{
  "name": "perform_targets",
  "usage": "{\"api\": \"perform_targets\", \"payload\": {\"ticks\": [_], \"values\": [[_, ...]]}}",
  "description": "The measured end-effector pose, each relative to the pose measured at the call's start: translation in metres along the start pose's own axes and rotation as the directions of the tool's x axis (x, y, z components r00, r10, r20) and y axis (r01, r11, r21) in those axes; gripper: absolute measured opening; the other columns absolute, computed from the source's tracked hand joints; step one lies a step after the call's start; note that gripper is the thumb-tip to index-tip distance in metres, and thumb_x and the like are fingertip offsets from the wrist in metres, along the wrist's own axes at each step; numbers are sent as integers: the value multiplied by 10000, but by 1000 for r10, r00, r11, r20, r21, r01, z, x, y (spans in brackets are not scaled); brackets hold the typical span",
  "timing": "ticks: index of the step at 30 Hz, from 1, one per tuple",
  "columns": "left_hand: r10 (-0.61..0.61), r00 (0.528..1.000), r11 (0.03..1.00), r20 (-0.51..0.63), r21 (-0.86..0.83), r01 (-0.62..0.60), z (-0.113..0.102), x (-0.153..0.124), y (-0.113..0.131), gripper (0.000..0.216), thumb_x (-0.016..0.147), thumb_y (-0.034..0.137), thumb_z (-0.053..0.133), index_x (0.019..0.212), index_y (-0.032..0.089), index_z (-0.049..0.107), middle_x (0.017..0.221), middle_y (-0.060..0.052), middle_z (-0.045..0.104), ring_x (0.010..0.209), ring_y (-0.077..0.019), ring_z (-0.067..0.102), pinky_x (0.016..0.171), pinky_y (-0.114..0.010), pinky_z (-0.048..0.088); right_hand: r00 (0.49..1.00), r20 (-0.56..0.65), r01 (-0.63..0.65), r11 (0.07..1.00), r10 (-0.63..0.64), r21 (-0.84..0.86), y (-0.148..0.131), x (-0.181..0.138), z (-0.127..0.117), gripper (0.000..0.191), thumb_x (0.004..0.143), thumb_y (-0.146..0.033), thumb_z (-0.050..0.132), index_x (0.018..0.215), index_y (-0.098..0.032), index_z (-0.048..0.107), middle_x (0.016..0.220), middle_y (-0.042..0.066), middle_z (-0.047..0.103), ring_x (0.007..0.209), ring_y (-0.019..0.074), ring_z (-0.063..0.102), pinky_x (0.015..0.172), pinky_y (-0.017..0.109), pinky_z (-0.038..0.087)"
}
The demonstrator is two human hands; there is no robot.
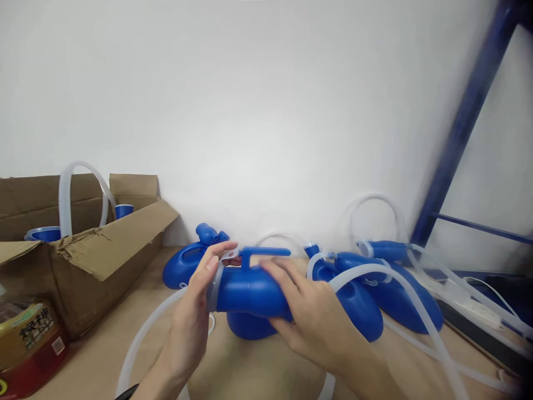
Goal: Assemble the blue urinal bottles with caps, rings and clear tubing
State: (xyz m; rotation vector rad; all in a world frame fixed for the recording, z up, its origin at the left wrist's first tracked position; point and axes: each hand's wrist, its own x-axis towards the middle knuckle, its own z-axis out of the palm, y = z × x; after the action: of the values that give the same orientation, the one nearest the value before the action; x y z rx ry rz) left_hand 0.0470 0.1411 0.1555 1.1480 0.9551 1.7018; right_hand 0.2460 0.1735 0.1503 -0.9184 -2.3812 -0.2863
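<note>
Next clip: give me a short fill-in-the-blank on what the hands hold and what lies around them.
1. Both hands, the left hand and the right hand, grip a plastic container whose colour is ____.
2. The left fingertips touch the container's translucent ____ end.
3. The open box at the left is made of ____.
4. Translucent ____ loop over the other blue containers on the table.

Missing words: blue; cap; cardboard; tubes
</note>
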Motion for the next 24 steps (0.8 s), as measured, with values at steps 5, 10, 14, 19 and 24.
{"api": "perform_targets", "payload": {"ticks": [5, 10, 14, 19, 24], "values": [[15, 993, 997, 118, 68, -23, -9, -9, 2, 609, 896, 724, 601, 1346, 316, 644, 1464, -51, 604, 1432, -376, 473, 1118, -455, 471, 990, 41, -142, 957, 136, 253, -5, -2, -8, 797, 868, -583, 772, 1543, -271, 482, 1471, 147, 580, 1185, 347, 685, 899, 486, 625], [102, 956, 966, 274, 202, -161, -25, -3, 4, 805, 807, 813, 650, 1477, 373, 573, 1528, -91, 560, 1402, -456, 511, 1067, -556, 521, 987, 40, -155, 865, 155, 477, 3, -1, -20, 741, 834, -557, 822, 1471, -278, 565, 1431, 101, 625, 1292, 330, 622, 1076, 487, 539], [324, 871, 888, 370, 199, -415, -30, 1, 1, 851, 739, 846, 703, 1452, 392, 608, 1536, -97, 558, 1400, -468, 517, 1093, -584, 499, 995, 75, -93, 762, 58, 641, 2, -1, -28, 668, 825, -551, 827, 1396, -273, 622, 1411, 73, 654, 1299, 295, 624, 1149, 438, 484], [455, 855, 787, 250, 336, -517, -14, -26, 5, 768, 862, 856, 540, 1433, 355, 646, 1561, -87, 542, 1411, -437, 503, 1187, -552, 414, 980, 129, -197, 718, 149, 668, -9, -2, -26, 676, 821, -543, 824, 1403, -270, 612, 1415, 85, 648, 1290, 317, 624, 1118, 459, 496], [412, 884, 815, 220, 344, -465, -9, -33, 5, 394, 990, 531, 620, 1365, 429, 688, 1478, -10, 637, 1394, -353, 552, 1215, -506, 405, 953, 222, -302, 629, 205, 716, -7, 0, -29, 637, 803, -520, 833, 1358, -292, 622, 1367, 55, 655, 1225, 283, 647, 1080, 424, 523]]}}
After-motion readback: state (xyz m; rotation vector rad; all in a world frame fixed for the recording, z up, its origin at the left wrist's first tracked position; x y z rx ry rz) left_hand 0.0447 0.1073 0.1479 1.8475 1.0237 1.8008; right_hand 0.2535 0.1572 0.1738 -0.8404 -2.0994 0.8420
